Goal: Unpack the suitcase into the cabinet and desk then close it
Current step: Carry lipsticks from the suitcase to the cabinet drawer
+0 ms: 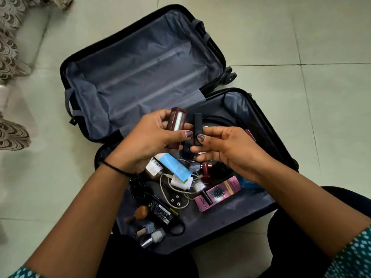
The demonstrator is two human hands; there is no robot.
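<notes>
- Pale tiled floor [301, 37] with thin grout lines, filling the view around the case.
- Patterned lace-like fabric [10, 47] hanging at the far left edge, brown and cream scallops.
- One dark suitcase [66, 77] lying open flat on the floor, two halves side by side, grey lining in both.
- Far half bare of goods, showing only lining and two grey straps.
- Near half holding the loose clutter, directly under both hands.
- One maroon lipstick case [176, 127], clamped in the left hand [144, 141] between thumb and fingers, raised above the near half.
- One slim black tube [197, 129], pinched upright by the right hand [230, 149] between thumb and fingertips, just beside the maroon case.
- One thin black band around the left wrist.
- One blue-and-white tube [174, 165] lying slantwise below the hands.
- One pink box [218, 193] marked POND'S, near the right forearm.
- One black power adapter [160, 214] with its black cord looped about it.
- One white charger plug [180, 182] with a pale cable coiled beside it.
- Small nail polish bottles: one dark red [205, 171], one grey-blue [193, 166], one brown-capped [140, 213], two or three pale ones at the near edge, blurred.
- Teal patterned sleeves at both lower corners.
</notes>
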